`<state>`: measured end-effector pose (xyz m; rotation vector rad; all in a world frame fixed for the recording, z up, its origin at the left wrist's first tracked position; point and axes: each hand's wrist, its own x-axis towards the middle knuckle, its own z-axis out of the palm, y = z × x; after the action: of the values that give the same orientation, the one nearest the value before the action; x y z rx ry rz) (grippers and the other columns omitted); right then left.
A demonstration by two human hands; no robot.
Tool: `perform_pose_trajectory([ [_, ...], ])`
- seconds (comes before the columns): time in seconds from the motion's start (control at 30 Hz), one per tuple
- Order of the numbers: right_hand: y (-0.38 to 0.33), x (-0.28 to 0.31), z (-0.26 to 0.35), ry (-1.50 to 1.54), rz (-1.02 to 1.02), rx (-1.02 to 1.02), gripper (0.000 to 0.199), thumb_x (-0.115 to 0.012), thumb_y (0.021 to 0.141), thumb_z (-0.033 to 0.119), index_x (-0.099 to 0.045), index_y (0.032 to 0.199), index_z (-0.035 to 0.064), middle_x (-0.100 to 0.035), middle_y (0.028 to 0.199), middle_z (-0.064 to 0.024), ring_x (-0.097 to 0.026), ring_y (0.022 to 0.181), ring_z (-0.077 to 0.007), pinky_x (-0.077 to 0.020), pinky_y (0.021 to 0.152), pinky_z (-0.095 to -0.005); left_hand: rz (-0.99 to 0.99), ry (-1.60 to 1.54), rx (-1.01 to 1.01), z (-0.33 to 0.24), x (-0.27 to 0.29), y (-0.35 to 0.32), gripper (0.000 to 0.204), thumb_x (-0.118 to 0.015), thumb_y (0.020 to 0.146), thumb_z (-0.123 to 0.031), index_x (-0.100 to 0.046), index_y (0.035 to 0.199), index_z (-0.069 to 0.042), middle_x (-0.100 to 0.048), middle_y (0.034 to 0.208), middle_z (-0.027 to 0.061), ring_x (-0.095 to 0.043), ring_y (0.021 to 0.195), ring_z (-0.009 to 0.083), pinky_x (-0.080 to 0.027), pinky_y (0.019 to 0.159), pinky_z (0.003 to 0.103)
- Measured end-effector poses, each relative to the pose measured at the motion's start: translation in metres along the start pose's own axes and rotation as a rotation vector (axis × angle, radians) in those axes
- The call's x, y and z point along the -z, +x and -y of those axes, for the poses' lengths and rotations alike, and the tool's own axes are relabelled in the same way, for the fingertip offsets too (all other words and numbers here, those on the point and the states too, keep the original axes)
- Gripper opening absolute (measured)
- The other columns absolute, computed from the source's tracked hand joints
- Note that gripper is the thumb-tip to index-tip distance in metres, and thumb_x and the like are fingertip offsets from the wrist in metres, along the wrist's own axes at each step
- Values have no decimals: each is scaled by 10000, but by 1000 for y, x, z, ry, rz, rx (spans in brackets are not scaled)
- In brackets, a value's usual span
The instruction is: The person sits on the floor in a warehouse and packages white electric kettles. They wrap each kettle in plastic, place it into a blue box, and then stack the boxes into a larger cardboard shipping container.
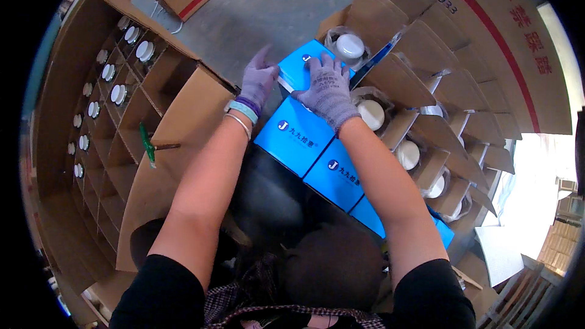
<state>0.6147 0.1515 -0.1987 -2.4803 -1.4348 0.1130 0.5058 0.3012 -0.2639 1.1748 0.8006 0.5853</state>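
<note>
Both hands wear grey-purple knit gloves. My right hand (327, 89) lies with spread fingers on top of the farthest blue box (297, 63), its wrist above the neighbouring boxes. My left hand (259, 79) is at that box's left edge, its fingers apart and slightly blurred; whether it presses on the box is hard to see. A white strip shows along the near left edge of this box. Nearer me, a second blue box (291, 137) and a third blue box (336, 173) stand in the same row, partly under my right forearm.
Right of the row, a large carton (512, 36) has cardboard dividers around plastic-wrapped jars with white lids (370, 114). On the left, another divided carton (55, 146) holds several white-lidded jars (119, 93). A green-handled tool (147, 143) lies by its flap (161, 189).
</note>
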Motion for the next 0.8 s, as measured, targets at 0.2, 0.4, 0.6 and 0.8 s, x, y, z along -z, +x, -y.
perform_pose_trajectory([
  [0.2, 4, -11, 3, -86, 89, -23, 671, -741, 858, 373, -466, 1458, 257, -456, 1476, -161, -433, 1364, -406, -387, 1079, -540, 21, 367, -421, 9, -6, 2, 595, -558, 799, 62, -590, 1378, -69, -640, 1147, 88, -607, 1075, 210, -486, 957, 320],
  [0.4, -9, -28, 14, -200, 81, 9, 606, -658, 934, 396, -448, 1482, 244, -404, 1520, -176, -376, 1403, -436, -357, 1085, -577, -180, -88, 4, 27, 1, 7, 485, -646, 863, -66, -611, 1347, -83, -644, 1231, 87, -601, 1104, 185, -485, 919, 317],
  [0.6, -25, -61, 8, -172, -105, 33, 728, -637, 925, 477, -386, 1529, 157, -271, 1594, -226, -235, 1469, -472, -189, 1168, -614, -87, 42, 59, 19, -9, -6, 430, -726, 871, -157, -652, 1270, -17, -700, 1159, 124, -652, 1064, 253, -509, 943, 352],
  [0.8, -31, -51, 10, -17, -23, 63, 918, -640, 856, 623, -343, 1552, 103, -187, 1622, -257, -140, 1493, -502, -112, 1185, -638, -41, 403, -39, 46, 7, 14, 544, -749, 823, -191, -619, 1313, 8, -671, 1256, 176, -643, 1155, 294, -503, 1002, 380],
])
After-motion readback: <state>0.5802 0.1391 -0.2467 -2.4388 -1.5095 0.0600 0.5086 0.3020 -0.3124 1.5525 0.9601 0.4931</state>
